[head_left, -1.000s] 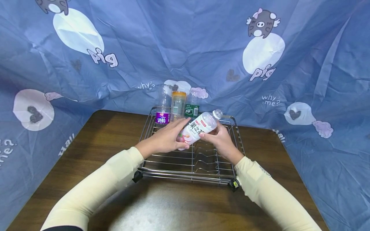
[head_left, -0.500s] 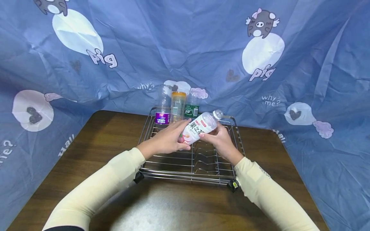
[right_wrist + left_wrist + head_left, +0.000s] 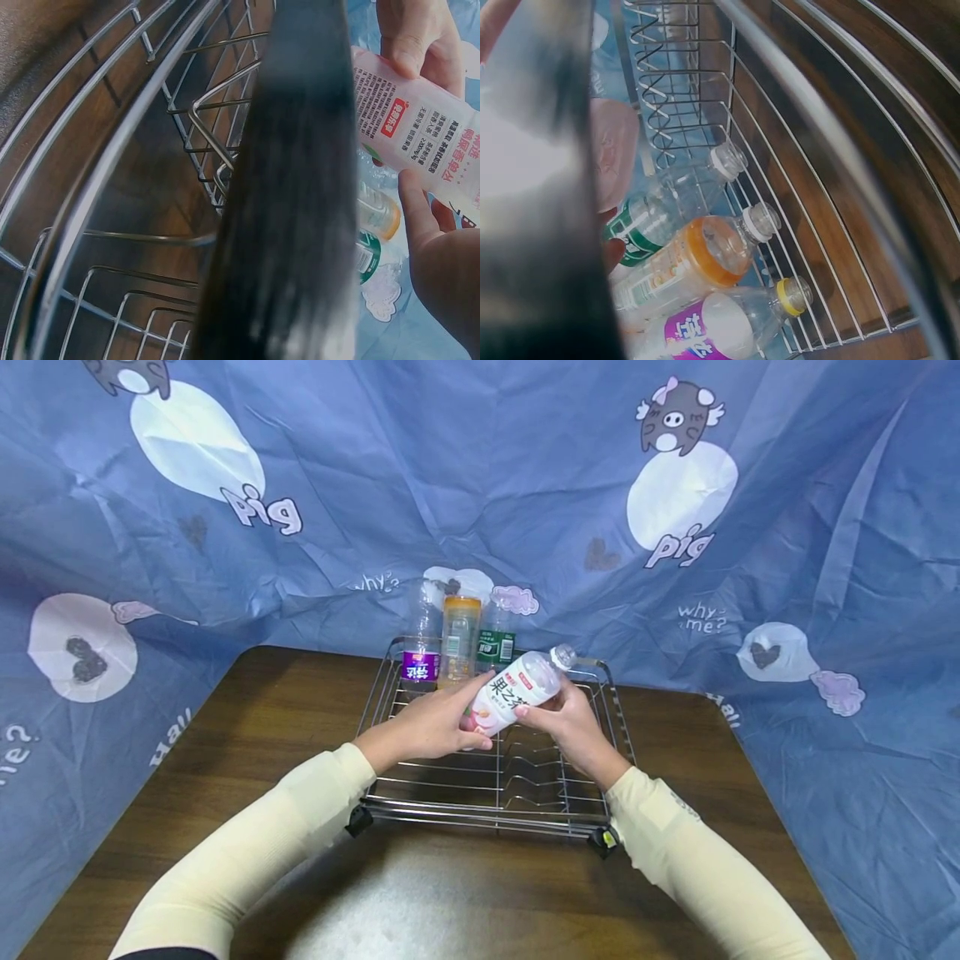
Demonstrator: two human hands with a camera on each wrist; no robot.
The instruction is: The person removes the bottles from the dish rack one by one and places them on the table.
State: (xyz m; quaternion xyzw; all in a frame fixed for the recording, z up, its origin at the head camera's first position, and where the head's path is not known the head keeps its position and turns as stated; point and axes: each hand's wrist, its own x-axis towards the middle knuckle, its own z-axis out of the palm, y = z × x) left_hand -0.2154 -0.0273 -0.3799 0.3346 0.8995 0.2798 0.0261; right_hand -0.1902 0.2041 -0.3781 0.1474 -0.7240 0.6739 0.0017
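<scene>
A clear plastic drink bottle with a white and pink label is tilted above the wire rack, its capped end up to the right. My left hand grips its lower end, thumb beneath and fingers hidden behind. Around the upper part, my right hand holds it with the thumb in front. Printed rows of text show on the bottle's other side in the right wrist view. In the left wrist view, a dark blurred strip covers most of the left hand.
At the rack's back left stand a purple-labelled bottle, an orange-banded bottle and a green-labelled bottle. The rack has wire dividers on its right and black feet on the brown table. A blue patterned cloth hangs behind.
Both hands and the bottle between them stay almost where they were; the head view has shifted very slightly.
</scene>
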